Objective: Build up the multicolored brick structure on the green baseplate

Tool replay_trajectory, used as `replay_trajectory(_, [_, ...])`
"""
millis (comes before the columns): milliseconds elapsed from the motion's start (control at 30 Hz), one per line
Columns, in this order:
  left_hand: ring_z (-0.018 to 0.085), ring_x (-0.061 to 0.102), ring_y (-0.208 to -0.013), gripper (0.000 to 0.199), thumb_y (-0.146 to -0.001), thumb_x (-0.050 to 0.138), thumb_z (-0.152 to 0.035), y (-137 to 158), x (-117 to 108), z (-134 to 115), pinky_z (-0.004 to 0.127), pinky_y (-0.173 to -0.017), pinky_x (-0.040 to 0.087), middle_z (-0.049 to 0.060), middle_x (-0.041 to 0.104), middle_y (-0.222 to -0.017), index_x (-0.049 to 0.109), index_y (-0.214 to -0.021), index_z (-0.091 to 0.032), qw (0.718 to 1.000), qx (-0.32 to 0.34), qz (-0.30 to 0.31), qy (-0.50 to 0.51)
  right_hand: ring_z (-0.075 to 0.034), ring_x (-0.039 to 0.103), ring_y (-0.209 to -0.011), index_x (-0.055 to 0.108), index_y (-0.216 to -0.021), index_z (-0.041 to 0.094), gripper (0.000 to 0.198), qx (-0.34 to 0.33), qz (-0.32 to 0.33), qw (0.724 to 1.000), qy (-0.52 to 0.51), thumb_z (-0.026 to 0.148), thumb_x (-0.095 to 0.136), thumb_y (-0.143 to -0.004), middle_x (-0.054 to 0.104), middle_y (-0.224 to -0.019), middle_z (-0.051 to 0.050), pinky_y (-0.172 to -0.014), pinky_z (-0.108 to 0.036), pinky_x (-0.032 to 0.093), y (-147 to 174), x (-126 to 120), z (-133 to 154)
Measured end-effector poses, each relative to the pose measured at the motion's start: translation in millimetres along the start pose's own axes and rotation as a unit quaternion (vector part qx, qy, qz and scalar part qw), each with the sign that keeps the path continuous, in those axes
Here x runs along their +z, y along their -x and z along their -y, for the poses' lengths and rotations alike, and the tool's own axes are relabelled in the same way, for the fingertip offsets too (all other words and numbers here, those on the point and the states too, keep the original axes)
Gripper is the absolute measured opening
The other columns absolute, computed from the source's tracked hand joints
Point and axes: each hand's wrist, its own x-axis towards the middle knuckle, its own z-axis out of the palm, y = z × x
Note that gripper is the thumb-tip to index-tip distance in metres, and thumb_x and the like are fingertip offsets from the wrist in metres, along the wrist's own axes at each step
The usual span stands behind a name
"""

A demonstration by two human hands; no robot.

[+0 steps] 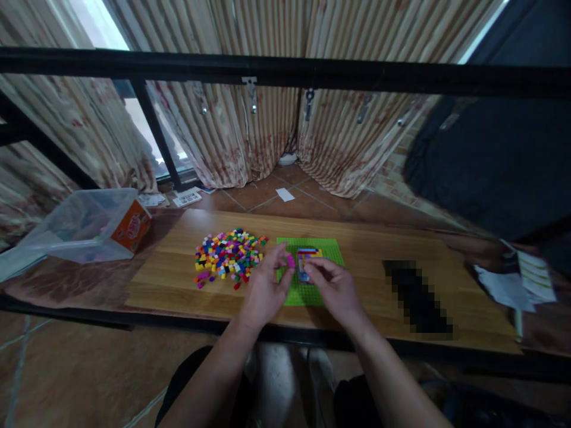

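Note:
My left hand (pixel 267 284) pinches a magenta toy brick (pixel 291 261) over the left part of a green studded baseplate (pixel 332 245). On that plate stands a small build of coloured bricks (pixel 307 252), with blue, red, white and yellow parts showing. My right hand (pixel 335 286) reaches in from the right, thumb and fingers pressed together at the near right side of the build. Whatever is between those fingertips, if anything, is too small to make out. My fingers cover part of the build.
A heap of loose coloured bricks (pixel 229 252) lies left of the baseplate on the wooden board (pixel 165 273). Farther left sits a clear plastic box (pixel 84 220) with an orange label. A pixelated black patch (pixel 419 300) and papers (pixel 504 285) are at the right. A dark bar (pixel 276 68) crosses beyond the table.

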Motion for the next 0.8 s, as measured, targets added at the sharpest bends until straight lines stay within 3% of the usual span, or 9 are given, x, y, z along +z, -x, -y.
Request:
replay_trajectory(167, [0.017, 0.063, -0.112, 0.048, -0.089, 0.051, -0.015, 4.1, 23.5, -12.4, 0.031, -0.102, 0.049, 0.007, 0.066, -0.122, 0.048, -0.137, -0.021, 0.997, 0.03, 0.053, -0.051, -0.02, 0.069, -0.082, 0.076, -0.088, 0.022, 0.022, 0.011, 0.012, 0.999, -0.034, 0.04, 0.067, -0.08, 0.077, -0.086, -0.004, -0.079, -0.032, 0.052, 5.0, 1.8, -0.3])
replay_trajectory(333, [0.017, 0.066, -0.098, 0.052, -0.084, 0.06, -0.014, -0.7, 34.9, -11.0, 0.033, -0.094, 0.054, 0.007, 0.067, -0.12, 0.049, -0.135, -0.021, 0.997, 0.04, 0.023, -0.055, -0.021, 0.068, -0.074, 0.077, -0.089, 0.018, 0.034, 0.057, -0.067, 0.996, 0.022, 0.048, 0.066, -0.077, 0.077, -0.082, -0.007, -0.071, -0.032, 0.05, -3.1, -31.6, -9.7])
replay_trajectory(433, [0.017, 0.068, -0.091, 0.042, -0.083, 0.061, -0.013, -8.0, 36.5, -5.2, 0.034, -0.088, 0.056, 0.008, 0.069, -0.114, 0.056, -0.124, -0.017, 0.998, -0.008, -0.019, -0.053, -0.022, 0.066, -0.069, 0.077, -0.09, 0.015, 0.039, 0.065, -0.119, 0.981, 0.141, 0.048, 0.059, -0.081, 0.076, -0.078, -0.008, -0.064, -0.032, 0.047, -7.8, -58.7, -16.0])
replay_trajectory(533, [0.017, 0.07, -0.082, 0.033, -0.083, 0.06, -0.014, -13.9, 36.8, -0.9, 0.032, -0.081, 0.058, 0.01, 0.07, -0.113, 0.06, -0.116, -0.015, 0.995, -0.088, -0.013, -0.05, -0.024, 0.067, -0.071, 0.078, -0.089, 0.014, 0.038, 0.052, -0.107, 0.965, 0.236, 0.045, 0.055, -0.084, 0.076, -0.077, -0.009, -0.065, -0.033, 0.046, -8.6, -72.5, -19.8])
replay_trajectory(667, [0.018, 0.071, -0.083, 0.036, -0.083, 0.061, -0.015, -16.5, 37.8, -0.6, 0.032, -0.082, 0.058, 0.012, 0.07, -0.115, 0.06, -0.119, -0.013, 0.986, -0.149, 0.015, -0.077, -0.024, 0.068, -0.073, 0.078, -0.085, 0.018, 0.036, 0.057, -0.075, 0.957, 0.275, 0.045, 0.054, -0.085, 0.077, -0.078, -0.008, -0.066, -0.033, 0.045, -7.5, -67.6, -19.8])
replay_trajectory(800, [0.02, 0.071, -0.091, 0.04, -0.083, 0.06, -0.015, -16.5, 37.8, -2.3, 0.033, -0.088, 0.056, 0.013, 0.07, -0.117, 0.059, -0.123, -0.011, 0.98, -0.168, 0.036, -0.101, -0.023, 0.068, -0.072, 0.077, -0.084, 0.019, 0.036, 0.08, -0.074, 0.951, 0.29, 0.048, 0.055, -0.085, 0.076, -0.077, -0.007, -0.064, -0.032, 0.043, -8.6, -57.4, -17.3])
